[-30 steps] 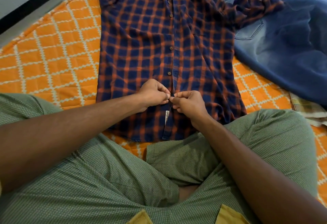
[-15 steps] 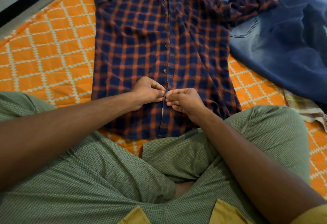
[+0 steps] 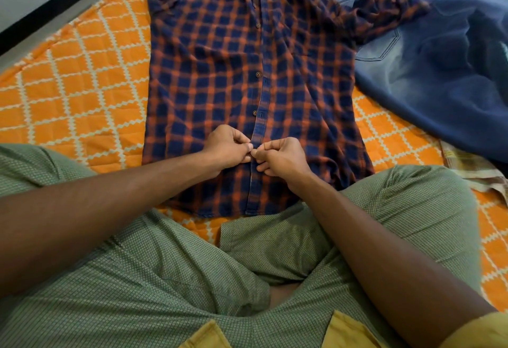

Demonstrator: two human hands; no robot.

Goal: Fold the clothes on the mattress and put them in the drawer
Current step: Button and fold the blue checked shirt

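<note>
Pinching the shirt [image 3: 220,73] placket near its hem, your left hand [image 3: 226,145] and right hand [image 3: 280,156] meet, fingers curled tight.

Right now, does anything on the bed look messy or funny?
Yes. The plaid shirt lies flat, but one sleeve is bunched up and flopped onto the jeans instead of lying straight. Both hands pinch the shirt's front placket.

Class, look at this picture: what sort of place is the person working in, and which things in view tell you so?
Probably a bedroom at home. The person sits on an orange quilted mattress cover, a plaid shirt lies spread flat on it, and jeans lie beside it, as for folding laundry.
</note>
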